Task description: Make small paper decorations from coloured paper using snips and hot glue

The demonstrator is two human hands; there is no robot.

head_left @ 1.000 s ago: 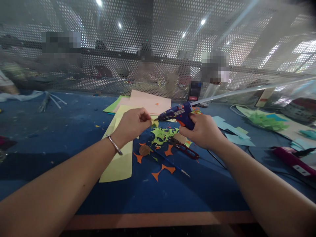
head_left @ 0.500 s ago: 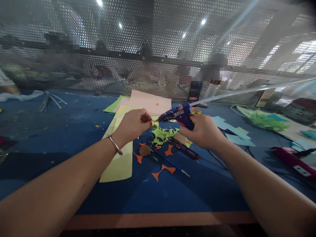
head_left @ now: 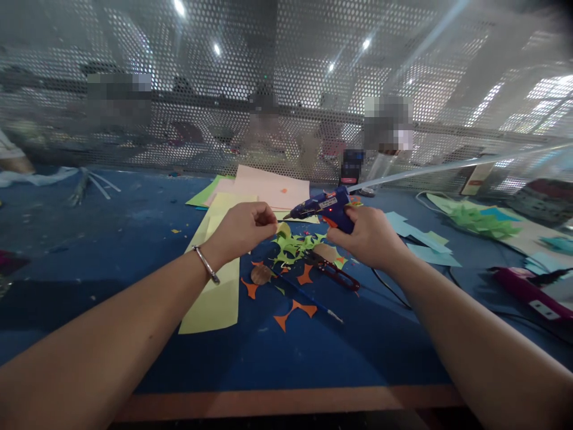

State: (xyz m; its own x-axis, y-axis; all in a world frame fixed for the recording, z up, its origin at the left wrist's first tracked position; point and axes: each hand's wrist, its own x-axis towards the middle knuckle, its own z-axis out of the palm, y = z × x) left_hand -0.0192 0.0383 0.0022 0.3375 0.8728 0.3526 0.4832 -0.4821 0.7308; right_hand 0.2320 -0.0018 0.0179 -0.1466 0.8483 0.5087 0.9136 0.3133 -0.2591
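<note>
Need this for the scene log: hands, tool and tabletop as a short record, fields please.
left hand: pinching what looks like a small yellow paper curl
right hand: gripping blue glue gun
nozzle: aimed toward left fingertips, small gap in view
glue stick: clear, long, out of the gun's rear
under left wrist: yellow sheet
below gun: green scraps
nearer the person: orange scraps, blue stick-like tool
far right: magenta power strip
unclear: whether glue is out
</note>
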